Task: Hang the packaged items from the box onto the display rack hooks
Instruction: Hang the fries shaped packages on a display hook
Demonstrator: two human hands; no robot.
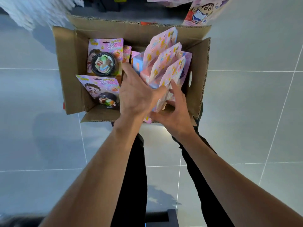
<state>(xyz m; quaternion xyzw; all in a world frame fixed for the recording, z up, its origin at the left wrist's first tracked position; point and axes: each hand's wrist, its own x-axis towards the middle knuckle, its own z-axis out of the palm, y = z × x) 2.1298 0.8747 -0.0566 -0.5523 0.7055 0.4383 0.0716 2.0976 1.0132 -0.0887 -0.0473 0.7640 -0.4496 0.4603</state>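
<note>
My right hand (173, 112) holds the pink packs (165, 63) over the box (70, 63); my left hand (136, 94) is open beside them. They look light and floppy, so I'd grab near the bottom.

Packages (167, 63) inside box (68, 66) on floor (32, 128)
</note>
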